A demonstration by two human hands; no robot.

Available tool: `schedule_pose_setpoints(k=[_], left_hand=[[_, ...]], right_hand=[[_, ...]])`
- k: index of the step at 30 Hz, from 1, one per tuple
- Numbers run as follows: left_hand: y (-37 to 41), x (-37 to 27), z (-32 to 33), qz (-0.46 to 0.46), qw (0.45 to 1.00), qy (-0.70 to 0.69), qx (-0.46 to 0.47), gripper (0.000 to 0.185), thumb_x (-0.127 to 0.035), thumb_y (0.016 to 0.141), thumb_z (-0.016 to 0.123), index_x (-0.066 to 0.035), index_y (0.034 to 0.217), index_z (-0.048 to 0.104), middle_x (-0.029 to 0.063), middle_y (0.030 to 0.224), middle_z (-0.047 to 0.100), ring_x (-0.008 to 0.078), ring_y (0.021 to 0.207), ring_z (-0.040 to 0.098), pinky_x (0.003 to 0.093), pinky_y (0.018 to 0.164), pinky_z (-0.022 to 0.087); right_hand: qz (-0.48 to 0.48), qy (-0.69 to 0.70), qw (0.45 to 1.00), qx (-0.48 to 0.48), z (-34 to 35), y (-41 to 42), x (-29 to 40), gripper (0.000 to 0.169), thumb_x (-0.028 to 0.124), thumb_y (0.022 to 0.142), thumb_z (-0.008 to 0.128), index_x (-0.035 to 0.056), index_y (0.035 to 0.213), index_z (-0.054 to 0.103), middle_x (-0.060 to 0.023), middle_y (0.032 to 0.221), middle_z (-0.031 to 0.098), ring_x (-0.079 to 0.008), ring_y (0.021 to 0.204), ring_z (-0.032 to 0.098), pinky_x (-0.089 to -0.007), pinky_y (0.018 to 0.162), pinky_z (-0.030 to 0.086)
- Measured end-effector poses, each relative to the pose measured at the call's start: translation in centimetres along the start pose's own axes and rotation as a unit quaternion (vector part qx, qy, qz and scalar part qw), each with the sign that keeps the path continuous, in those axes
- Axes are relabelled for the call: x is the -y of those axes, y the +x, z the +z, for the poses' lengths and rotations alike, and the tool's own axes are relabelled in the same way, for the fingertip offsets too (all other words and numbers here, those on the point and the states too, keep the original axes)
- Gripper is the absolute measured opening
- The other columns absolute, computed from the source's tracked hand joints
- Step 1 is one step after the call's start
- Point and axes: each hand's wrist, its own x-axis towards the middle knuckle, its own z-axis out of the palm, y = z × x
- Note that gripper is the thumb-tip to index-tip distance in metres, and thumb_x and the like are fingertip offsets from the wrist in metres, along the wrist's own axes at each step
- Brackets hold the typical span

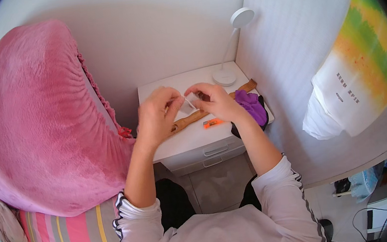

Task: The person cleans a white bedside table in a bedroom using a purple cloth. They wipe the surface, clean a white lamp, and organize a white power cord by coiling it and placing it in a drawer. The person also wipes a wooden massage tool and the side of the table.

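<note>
My left hand and my right hand are raised over a small white table with drawers. Between them, the fingertips of both pinch a small, thin, whitish piece, too small and blurred to name. Below my hands a brown wooden stick-like piece lies slantwise on the tabletop. An orange utility knife is near my right wrist. Purple cloth with a black part is bunched at the table's right edge, beside another brown end.
A white desk lamp stands at the back of the table. A large pink plush-covered piece rises at the left on a striped bed cover. A printed white bag hangs on the right-hand panel.
</note>
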Motion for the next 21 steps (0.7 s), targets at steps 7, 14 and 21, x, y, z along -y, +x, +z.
schedule_pose_setpoints(k=[7, 14, 21], left_hand=[[1.5, 4.3, 0.6, -0.032, 0.976, -0.214, 0.014, 0.012, -0.015, 0.094, 0.059, -0.005, 0.089, 0.061, 0.0013, 0.070, 0.052, 0.0106, 0.066, 0.049, 0.0261, 0.060, 0.041], [-1.6, 1.1, 2.1, -0.055, 0.992, -0.058, 0.098, 0.015, -0.013, 0.096, 0.055, 0.000, 0.089, 0.060, 0.0049, 0.066, 0.047, 0.0095, 0.063, 0.044, 0.0257, 0.057, 0.038], [2.0, 0.5, 0.2, 0.029, 0.992, -0.108, 0.066, 0.015, -0.012, 0.092, 0.061, -0.001, 0.083, 0.060, 0.0014, 0.067, 0.052, 0.0089, 0.062, 0.044, 0.0250, 0.057, 0.038]], right_hand=[[0.007, 0.433, 0.901, 0.020, -0.9, -1.0, 2.3, 0.025, 0.009, 0.090, 0.063, 0.0019, 0.114, 0.058, -0.0068, 0.094, 0.064, -0.0153, 0.076, 0.062, -0.0280, 0.067, 0.052], [-0.146, -0.099, 0.935, -0.307, -2.2, 2.2, 2.2, 0.019, 0.004, 0.086, 0.063, 0.0009, 0.102, 0.056, -0.0105, 0.087, 0.061, -0.0200, 0.075, 0.060, -0.0327, 0.066, 0.048], [0.130, 0.132, 0.965, 0.185, -1.5, -1.8, 1.7, 0.018, 0.005, 0.086, 0.062, 0.0021, 0.104, 0.058, -0.0040, 0.084, 0.062, -0.0161, 0.077, 0.061, -0.0281, 0.062, 0.050]])
